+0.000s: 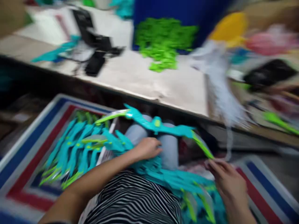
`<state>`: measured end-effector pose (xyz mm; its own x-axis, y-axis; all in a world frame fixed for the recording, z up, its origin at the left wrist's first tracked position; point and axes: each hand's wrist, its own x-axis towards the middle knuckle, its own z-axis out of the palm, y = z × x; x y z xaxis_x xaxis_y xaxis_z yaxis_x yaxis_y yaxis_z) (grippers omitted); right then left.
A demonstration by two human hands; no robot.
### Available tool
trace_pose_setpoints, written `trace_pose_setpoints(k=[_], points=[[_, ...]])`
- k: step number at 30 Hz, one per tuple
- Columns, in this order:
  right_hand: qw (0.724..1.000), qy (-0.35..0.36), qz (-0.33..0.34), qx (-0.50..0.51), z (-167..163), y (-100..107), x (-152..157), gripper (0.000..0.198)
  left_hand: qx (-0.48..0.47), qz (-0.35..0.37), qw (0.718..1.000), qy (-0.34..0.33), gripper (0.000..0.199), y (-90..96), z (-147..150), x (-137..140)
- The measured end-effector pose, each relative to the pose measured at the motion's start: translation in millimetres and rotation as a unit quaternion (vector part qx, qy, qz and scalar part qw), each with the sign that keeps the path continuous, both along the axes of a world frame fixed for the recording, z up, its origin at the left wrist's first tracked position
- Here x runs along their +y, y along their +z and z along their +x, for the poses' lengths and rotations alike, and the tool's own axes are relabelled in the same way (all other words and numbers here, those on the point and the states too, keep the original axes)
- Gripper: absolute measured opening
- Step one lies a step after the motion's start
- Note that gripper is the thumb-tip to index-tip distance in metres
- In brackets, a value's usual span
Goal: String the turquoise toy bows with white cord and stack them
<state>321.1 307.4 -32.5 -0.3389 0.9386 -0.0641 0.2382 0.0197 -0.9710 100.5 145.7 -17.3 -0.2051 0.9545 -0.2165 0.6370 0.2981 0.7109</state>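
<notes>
Teal bow beyond left hand (fingers curled, hold unclear); right hand: fingers clamped on bow's lime tip.

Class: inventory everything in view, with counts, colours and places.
bow: one, teal and green, above lap
more bows: many, teal and green, left tub and lap
tubs: two, red, white, blue, either side
table: one, pale, ahead
small pieces: many, green, tabletop
container: one, blue, behind pieces
strings: one bundle, white, table's right
blurred items: several, yellow and pink, table's right
dark objects: several, black, on table
loose parts: several, teal, on table
strip: one, green, far right
shirt: one, black and white, below
trousers: one pair, pale, under bow
left hand: one, bare, below bow's middle
right hand: one, bare, at bow's right tip
</notes>
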Motion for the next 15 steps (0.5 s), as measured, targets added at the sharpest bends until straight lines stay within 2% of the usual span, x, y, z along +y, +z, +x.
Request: trace_pose_setpoints(k=[2,4,7,9,12,14,15], points=[[0.993,-0.118,-0.027,0.008,45,12,10,0.036,-0.016,0.025,0.999,-0.031,0.024,3.8,1,22],[0.981,-0.194,-0.008,0.026,72,15,19,0.038,-0.056,0.033,0.994,-0.092,0.024,5.2,13,50],[0.977,-0.211,0.035,0.004,92,5,24,0.035,-0.151,-0.011,0.977,-0.150,0.021,-1.1,48,88],[0.979,-0.195,0.047,-0.031,98,-8,20,0.034,-0.233,-0.094,0.960,-0.124,0.018,-12.7,74,108],[0.973,-0.186,0.094,-0.094,104,-30,11,0.033,-0.366,-0.236,0.900,-0.020,0.014,-33.2,106,135],[0.965,-0.180,0.134,-0.132,106,-42,7,0.032,-0.415,-0.281,0.865,0.018,0.014,-42.6,122,149],[0.962,-0.175,0.153,-0.147,106,-46,7,0.032,-0.426,-0.289,0.857,0.023,0.015,-45.4,128,155]])
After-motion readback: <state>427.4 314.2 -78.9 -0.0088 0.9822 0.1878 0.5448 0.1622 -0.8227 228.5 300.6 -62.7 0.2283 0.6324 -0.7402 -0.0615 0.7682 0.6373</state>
